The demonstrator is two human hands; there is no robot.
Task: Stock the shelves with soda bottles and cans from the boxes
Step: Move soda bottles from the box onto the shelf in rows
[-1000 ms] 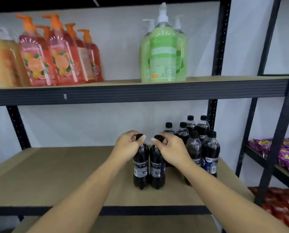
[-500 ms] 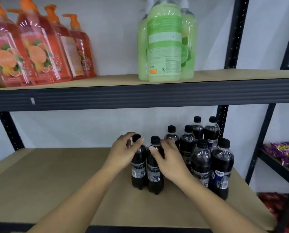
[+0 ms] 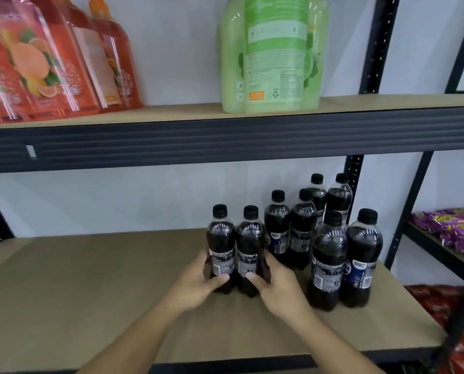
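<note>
Placing step — left hand point(image 3: 196, 286) and right hand point(image 3: 278, 288) each gripped one of two soda bottles point(image 3: 221, 238) low, upright on the shelf point(image 3: 90, 279); next move likely called for sliding both against the stocked group point(image 3: 330, 252).

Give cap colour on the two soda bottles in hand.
Black caps on both soda bottles; head view shows it.

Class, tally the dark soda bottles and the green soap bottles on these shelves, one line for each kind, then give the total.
Soda bottles: 8
Green soap bottles: 3
Total: 11
</note>
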